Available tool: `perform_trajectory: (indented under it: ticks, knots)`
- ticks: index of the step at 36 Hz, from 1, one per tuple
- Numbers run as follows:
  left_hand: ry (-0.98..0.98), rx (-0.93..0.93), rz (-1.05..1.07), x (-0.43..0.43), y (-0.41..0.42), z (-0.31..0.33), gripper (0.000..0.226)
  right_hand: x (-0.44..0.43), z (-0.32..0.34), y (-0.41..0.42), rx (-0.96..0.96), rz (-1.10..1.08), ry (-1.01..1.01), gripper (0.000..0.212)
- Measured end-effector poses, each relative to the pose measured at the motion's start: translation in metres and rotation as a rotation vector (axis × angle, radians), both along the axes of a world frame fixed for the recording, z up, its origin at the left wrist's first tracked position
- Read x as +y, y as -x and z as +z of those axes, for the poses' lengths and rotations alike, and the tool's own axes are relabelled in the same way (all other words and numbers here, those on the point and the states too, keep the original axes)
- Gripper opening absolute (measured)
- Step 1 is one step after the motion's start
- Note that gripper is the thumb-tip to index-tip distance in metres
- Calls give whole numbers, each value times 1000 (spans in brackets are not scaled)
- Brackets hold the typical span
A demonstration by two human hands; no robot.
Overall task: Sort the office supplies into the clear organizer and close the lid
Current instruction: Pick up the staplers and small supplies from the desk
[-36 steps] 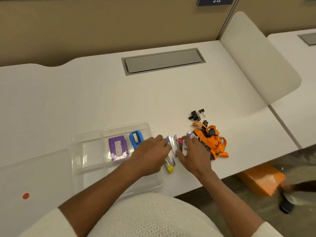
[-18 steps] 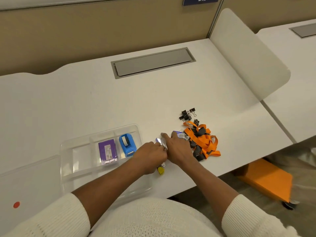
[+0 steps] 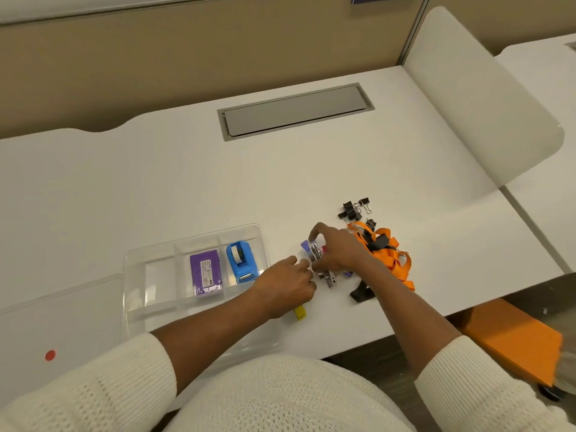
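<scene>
Fingers, right hand (image 3: 338, 252): curled shut around a bundle of small shiny supplies (image 3: 314, 249), purple and red bits showing between them; what the bundle was made of could not be told.
Fingers, left hand (image 3: 285, 286): bent and closed low over the desk just beside the bundle; whether they pinched anything could not be told, though a yellow piece (image 3: 300, 312) stuck out from under the palm.
Clear organizer (image 3: 149, 254): sat on the white desk (image 3: 156, 188) to the left of both hands, lid off.
Already sorted: a purple box (image 3: 205, 272) in one middle compartment and a blue tape dispenser (image 3: 241, 265) in the compartment to its right.
Empty compartments: the far-left section and the long front section looked bare.
Lid (image 3: 46, 332): lay flat beside the organizer on its left, a red dot (image 3: 50, 355) on it.
Left on the desk: a small metal item (image 3: 329, 279) near the right wrist, a tangle of orange lanyards (image 3: 386, 254) behind the right hand, and black binder clips (image 3: 355, 208) beyond the lanyards.
Progress, as a judgement: early to middle; two items placed, several groups waiting, closing not begun.
</scene>
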State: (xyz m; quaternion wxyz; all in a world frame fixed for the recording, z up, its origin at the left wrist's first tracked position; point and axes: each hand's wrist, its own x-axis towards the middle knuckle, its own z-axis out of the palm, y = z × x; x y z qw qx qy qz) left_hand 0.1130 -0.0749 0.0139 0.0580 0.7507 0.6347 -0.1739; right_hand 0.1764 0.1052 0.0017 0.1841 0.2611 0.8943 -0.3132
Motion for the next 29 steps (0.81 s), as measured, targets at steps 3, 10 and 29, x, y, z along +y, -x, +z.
perform_trajectory:
  ticks: [3,10,29]
  knots:
    - [4,24,-56,3,-1,-6,24,11,10,1,35,-85,85,59]
    - [24,16,-95,14,1,-14,29,32,42,-3,184,-347,420,59]
    - [16,-354,77,28,27,5,32,44,86,-21,377,-556,588,56]
